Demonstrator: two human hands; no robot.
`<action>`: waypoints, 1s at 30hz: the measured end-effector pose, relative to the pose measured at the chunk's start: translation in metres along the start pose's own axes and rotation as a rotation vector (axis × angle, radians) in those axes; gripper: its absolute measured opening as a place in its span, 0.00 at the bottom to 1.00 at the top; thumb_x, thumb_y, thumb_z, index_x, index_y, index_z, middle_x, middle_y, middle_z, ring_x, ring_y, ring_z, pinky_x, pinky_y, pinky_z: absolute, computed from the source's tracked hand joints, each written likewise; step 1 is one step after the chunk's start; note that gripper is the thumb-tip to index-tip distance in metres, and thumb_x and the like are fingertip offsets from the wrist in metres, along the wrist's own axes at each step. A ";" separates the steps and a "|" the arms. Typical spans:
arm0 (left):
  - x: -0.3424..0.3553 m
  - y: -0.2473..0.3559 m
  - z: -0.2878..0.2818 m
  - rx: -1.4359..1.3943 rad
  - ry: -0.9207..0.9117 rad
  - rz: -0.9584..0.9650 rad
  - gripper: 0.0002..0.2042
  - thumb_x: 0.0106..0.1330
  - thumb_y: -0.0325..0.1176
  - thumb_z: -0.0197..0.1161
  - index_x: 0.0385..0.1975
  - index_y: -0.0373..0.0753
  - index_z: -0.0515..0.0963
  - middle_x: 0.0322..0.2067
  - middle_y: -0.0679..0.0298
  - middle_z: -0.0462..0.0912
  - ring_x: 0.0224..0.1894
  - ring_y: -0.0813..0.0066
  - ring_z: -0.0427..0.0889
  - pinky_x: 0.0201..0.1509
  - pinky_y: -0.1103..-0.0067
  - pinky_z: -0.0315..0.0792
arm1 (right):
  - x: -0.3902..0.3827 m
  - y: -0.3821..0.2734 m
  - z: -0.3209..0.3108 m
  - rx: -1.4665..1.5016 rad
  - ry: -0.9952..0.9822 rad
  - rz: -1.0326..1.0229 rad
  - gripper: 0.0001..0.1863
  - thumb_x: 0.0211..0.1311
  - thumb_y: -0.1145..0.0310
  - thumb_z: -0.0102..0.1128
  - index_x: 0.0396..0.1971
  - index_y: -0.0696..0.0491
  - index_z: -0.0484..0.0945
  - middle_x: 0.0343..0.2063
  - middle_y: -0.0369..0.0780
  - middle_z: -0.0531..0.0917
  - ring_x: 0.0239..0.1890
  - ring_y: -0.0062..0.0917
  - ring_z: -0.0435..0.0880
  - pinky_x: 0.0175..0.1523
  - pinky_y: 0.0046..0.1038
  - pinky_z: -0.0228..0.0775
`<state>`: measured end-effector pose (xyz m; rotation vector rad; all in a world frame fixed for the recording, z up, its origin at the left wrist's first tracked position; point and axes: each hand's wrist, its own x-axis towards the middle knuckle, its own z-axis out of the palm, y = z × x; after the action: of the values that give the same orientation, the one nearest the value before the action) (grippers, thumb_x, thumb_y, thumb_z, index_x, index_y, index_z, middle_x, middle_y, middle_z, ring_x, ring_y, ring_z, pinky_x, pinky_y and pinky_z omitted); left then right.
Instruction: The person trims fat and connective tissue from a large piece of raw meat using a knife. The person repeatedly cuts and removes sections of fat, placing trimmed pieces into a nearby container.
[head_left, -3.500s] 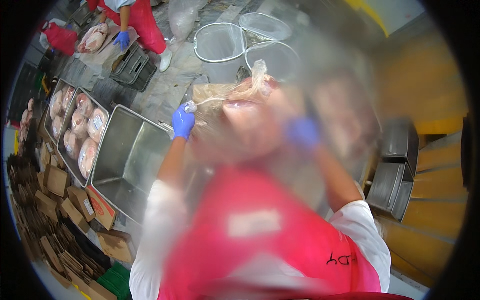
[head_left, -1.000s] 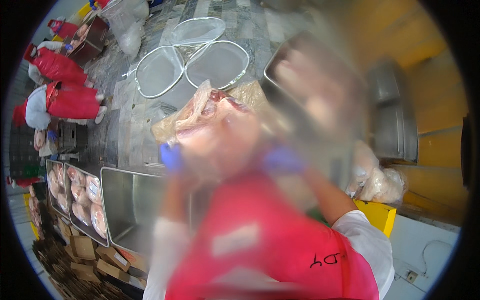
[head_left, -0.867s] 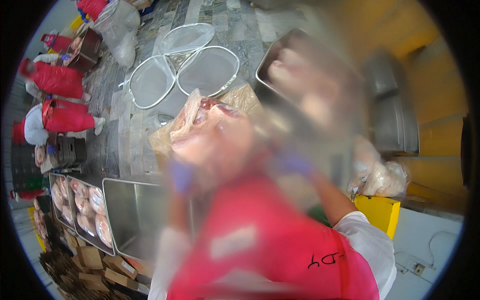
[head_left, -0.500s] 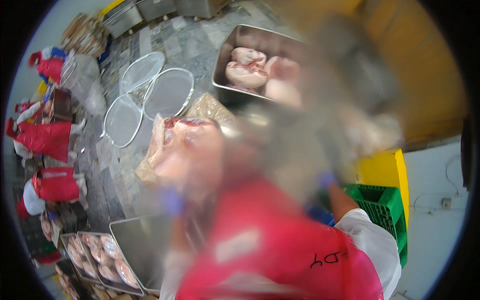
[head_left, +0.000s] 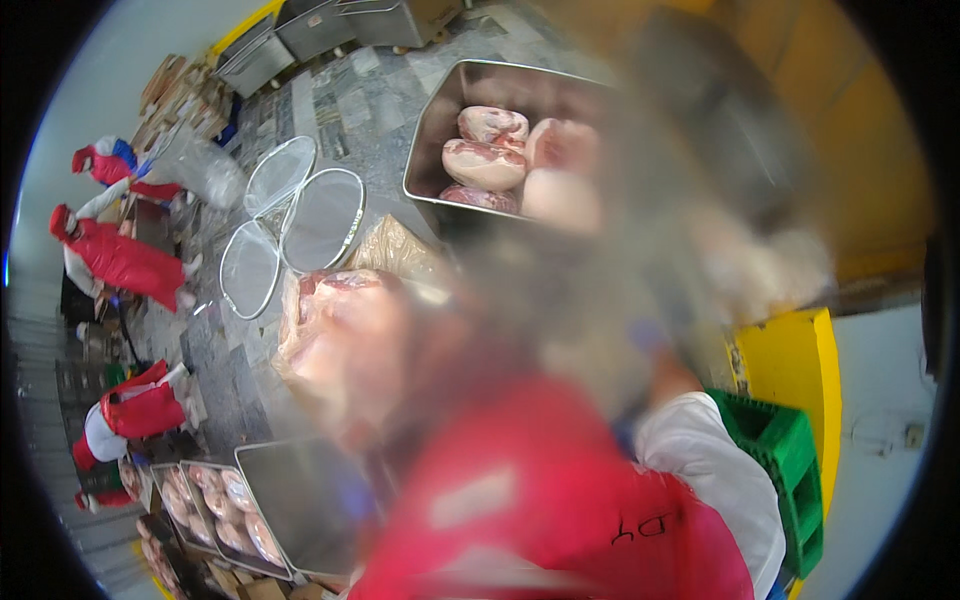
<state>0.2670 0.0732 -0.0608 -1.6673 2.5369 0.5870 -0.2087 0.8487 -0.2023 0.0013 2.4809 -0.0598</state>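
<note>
A smear blurs the middle of the view. My left hand, a faint purple-gloved patch, is low by the bare steel tray; its fingers do not show. Above it lie large pale pink cuts of meat, partly in clear plastic. My right hand, also purple-gloved, is a blur right of centre, beyond my white sleeve. Whether it touches anything is hidden. Farther ahead stands a deep steel bin with several meat pieces inside.
Three white-rimmed round net-like hoops and a crumpled tan plastic bag lie ahead. Trays of meat are at lower left. Several people in red aprons work at far left. Right are a green crate and a yellow post.
The view has shifted a little. My left hand has moved down and away from the large meat, toward the bare tray. My right hand stays in about the same place.
</note>
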 end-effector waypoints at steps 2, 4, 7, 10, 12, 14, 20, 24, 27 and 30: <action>-0.035 -0.044 -0.036 0.333 -0.110 -0.072 0.32 0.65 0.50 0.70 0.56 0.23 0.80 0.47 0.40 0.88 0.51 0.45 0.87 0.58 0.62 0.79 | 0.018 -0.021 -0.039 0.172 0.087 0.013 0.26 0.68 0.51 0.56 0.54 0.55 0.85 0.55 0.54 0.85 0.57 0.50 0.85 0.65 0.44 0.75; -0.094 -0.054 -0.048 0.286 -0.249 -0.173 0.32 0.66 0.51 0.70 0.56 0.24 0.81 0.49 0.41 0.88 0.52 0.48 0.87 0.59 0.63 0.79 | 0.026 -0.030 -0.120 0.179 0.105 0.042 0.28 0.67 0.56 0.58 0.63 0.55 0.79 0.63 0.53 0.79 0.62 0.51 0.81 0.69 0.46 0.72; -0.136 -0.029 -0.076 0.207 -0.451 -0.231 0.32 0.66 0.53 0.70 0.55 0.26 0.82 0.50 0.43 0.88 0.54 0.52 0.87 0.60 0.65 0.79 | 0.107 0.023 -0.111 0.234 0.294 0.182 0.38 0.66 0.62 0.59 0.76 0.53 0.63 0.79 0.47 0.60 0.78 0.49 0.61 0.77 0.47 0.62; -0.194 -0.012 -0.090 0.204 -0.542 -0.269 0.31 0.67 0.56 0.69 0.53 0.29 0.85 0.51 0.49 0.89 0.55 0.62 0.88 0.60 0.68 0.79 | 0.170 0.045 -0.128 -0.015 0.252 0.076 0.44 0.63 0.66 0.62 0.80 0.50 0.56 0.82 0.43 0.53 0.83 0.47 0.45 0.81 0.48 0.52; -0.264 -0.031 -0.142 0.234 -0.511 -0.369 0.28 0.68 0.55 0.68 0.50 0.30 0.86 0.49 0.50 0.90 0.53 0.62 0.88 0.60 0.68 0.80 | 0.131 -0.004 -0.157 0.028 0.169 0.007 0.46 0.61 0.66 0.64 0.80 0.50 0.57 0.82 0.42 0.53 0.84 0.47 0.43 0.82 0.51 0.49; -0.275 -0.010 -0.153 0.313 -0.526 -0.332 0.25 0.69 0.51 0.68 0.47 0.31 0.88 0.45 0.51 0.91 0.47 0.62 0.90 0.55 0.68 0.81 | 0.123 -0.001 -0.169 0.095 0.198 0.001 0.44 0.60 0.67 0.66 0.78 0.50 0.60 0.80 0.42 0.57 0.83 0.48 0.44 0.82 0.54 0.47; -0.274 0.042 -0.157 0.231 -0.545 -0.474 0.17 0.72 0.44 0.65 0.39 0.33 0.87 0.29 0.60 0.87 0.29 0.71 0.84 0.34 0.71 0.79 | 0.186 0.017 -0.164 -0.198 0.325 -0.095 0.27 0.64 0.57 0.63 0.62 0.50 0.79 0.61 0.45 0.81 0.78 0.47 0.59 0.78 0.56 0.51; -0.229 0.041 -0.149 0.225 -0.555 -0.426 0.20 0.73 0.48 0.63 0.37 0.33 0.86 0.32 0.60 0.88 0.28 0.70 0.85 0.32 0.71 0.79 | 0.200 0.018 -0.156 -0.196 0.329 -0.064 0.20 0.68 0.52 0.58 0.52 0.48 0.85 0.51 0.45 0.87 0.66 0.45 0.77 0.69 0.56 0.63; -0.200 0.046 -0.162 0.368 -0.535 -0.298 0.20 0.74 0.46 0.64 0.44 0.31 0.86 0.35 0.60 0.89 0.28 0.70 0.85 0.33 0.73 0.80 | 0.191 0.001 -0.146 -0.012 0.389 -0.030 0.17 0.67 0.54 0.59 0.46 0.48 0.86 0.52 0.44 0.87 0.60 0.43 0.80 0.64 0.55 0.68; -0.182 0.063 -0.114 0.125 -0.445 -0.352 0.20 0.73 0.44 0.67 0.51 0.30 0.85 0.37 0.59 0.89 0.30 0.70 0.85 0.36 0.72 0.81 | 0.182 0.006 -0.154 -0.026 0.460 -0.024 0.16 0.67 0.55 0.59 0.44 0.48 0.86 0.51 0.46 0.87 0.58 0.45 0.82 0.59 0.54 0.73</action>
<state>0.3056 0.2162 0.1074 -1.6593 1.8824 0.6609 -0.4464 0.8591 -0.1922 -0.0293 2.9416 -0.0408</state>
